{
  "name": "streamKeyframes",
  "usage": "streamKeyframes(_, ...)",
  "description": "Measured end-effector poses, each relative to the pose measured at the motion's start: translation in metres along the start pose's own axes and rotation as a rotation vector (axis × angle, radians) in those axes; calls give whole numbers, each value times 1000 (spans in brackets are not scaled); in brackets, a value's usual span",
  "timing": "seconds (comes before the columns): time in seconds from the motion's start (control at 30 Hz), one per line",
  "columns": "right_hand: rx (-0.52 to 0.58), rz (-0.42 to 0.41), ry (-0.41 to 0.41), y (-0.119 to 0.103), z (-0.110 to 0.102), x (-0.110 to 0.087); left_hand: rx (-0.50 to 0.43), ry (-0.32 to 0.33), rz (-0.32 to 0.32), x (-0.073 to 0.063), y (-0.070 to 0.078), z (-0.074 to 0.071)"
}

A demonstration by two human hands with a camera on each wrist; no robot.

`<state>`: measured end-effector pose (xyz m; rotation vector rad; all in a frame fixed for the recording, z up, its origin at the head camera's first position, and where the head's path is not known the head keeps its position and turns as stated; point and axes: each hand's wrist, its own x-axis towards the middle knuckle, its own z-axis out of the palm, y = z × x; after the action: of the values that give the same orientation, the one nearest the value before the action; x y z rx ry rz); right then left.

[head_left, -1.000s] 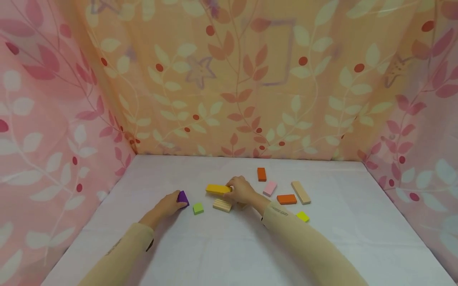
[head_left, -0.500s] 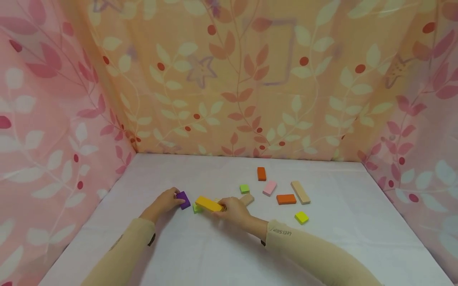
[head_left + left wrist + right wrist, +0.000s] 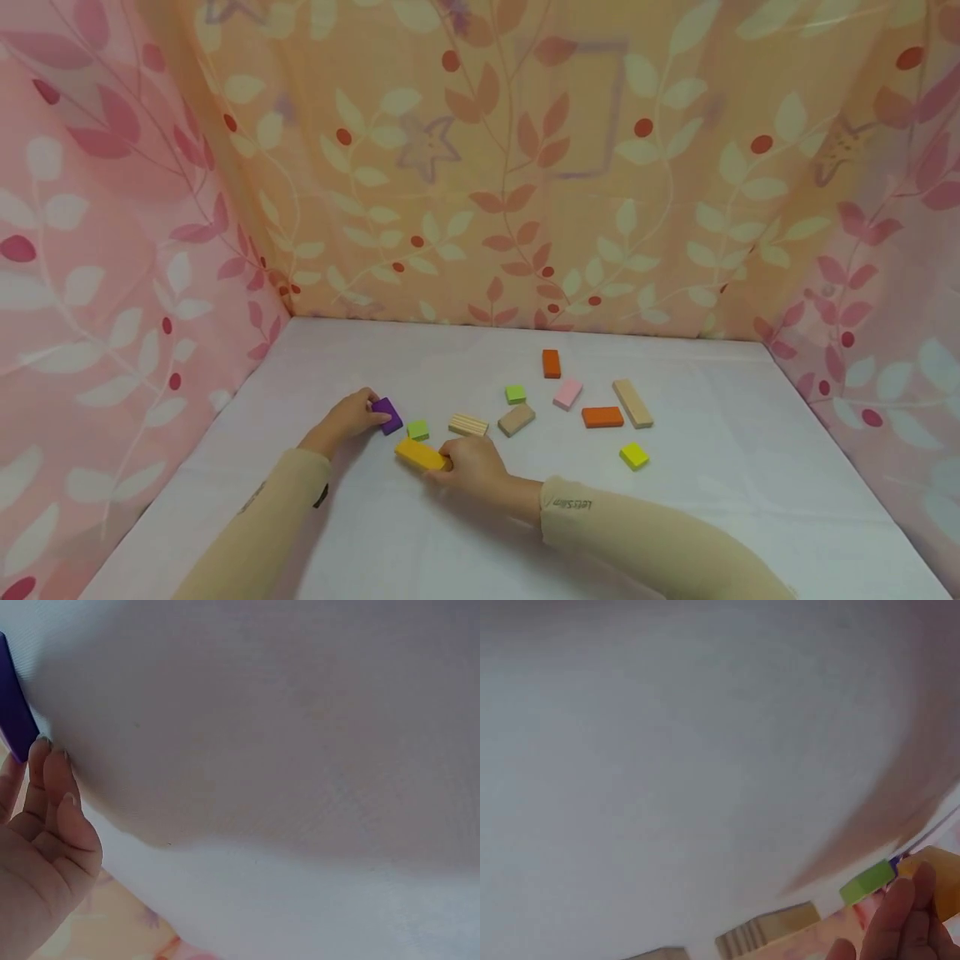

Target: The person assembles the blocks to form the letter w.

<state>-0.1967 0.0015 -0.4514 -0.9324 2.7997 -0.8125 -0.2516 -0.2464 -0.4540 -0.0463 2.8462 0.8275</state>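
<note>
A purple block [image 3: 387, 416] is pinched between the thumb and fingers of my left hand [image 3: 351, 421]; in the left wrist view the purple block [image 3: 13, 705] shows at the left edge, by the fingertips. My right hand [image 3: 474, 468] grips one end of a long yellow-orange block [image 3: 421, 455], whose other end points left. Just behind that block lies a small green block [image 3: 417, 430]. A ridged wooden block [image 3: 468, 425] lies behind the right hand. In the right wrist view the yellow-orange block [image 3: 943, 877] is partly covered by fingers.
Right of the ridged block lie a plain wooden block [image 3: 517, 420] and another green block [image 3: 515, 394]. Farther right are a pink block [image 3: 567, 393], two orange blocks [image 3: 602, 417], a long wooden block [image 3: 633, 403] and a yellow block [image 3: 633, 456]. Patterned cloth walls enclose the white table.
My right hand has carried the yellow-orange block left and toward me, uncovering the ridged, plain wooden and far green blocks. The left hand stays nearly in place with the purple block, now turned slightly.
</note>
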Motion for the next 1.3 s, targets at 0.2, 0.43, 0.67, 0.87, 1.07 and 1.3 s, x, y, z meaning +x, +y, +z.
streamKeyframes(0.2, -171, -8, -44, -9, 11, 0, 35, 28, 22, 1, -1, 0)
streamKeyframes(0.43, -261, -246, -256, 3, 0, 8, 33, 27, 14, -1, -2, 2)
streamKeyframes(0.67, -330, -563, -376, 24, -9, 29, 57, 37, 7, -1, -5, 2)
streamKeyframes(0.87, -379, -595, -322, 25, 0, 35, 69, 24, 22, -1, -2, 1)
streamKeyframes(1.07, -403, -466, -300, 14, 9, 38, 73, 15, 38, -1, -1, -3)
streamKeyframes(1.3, -380, -378, -260, 9, 11, 38, 56, -43, 82, 4, 1, -2)
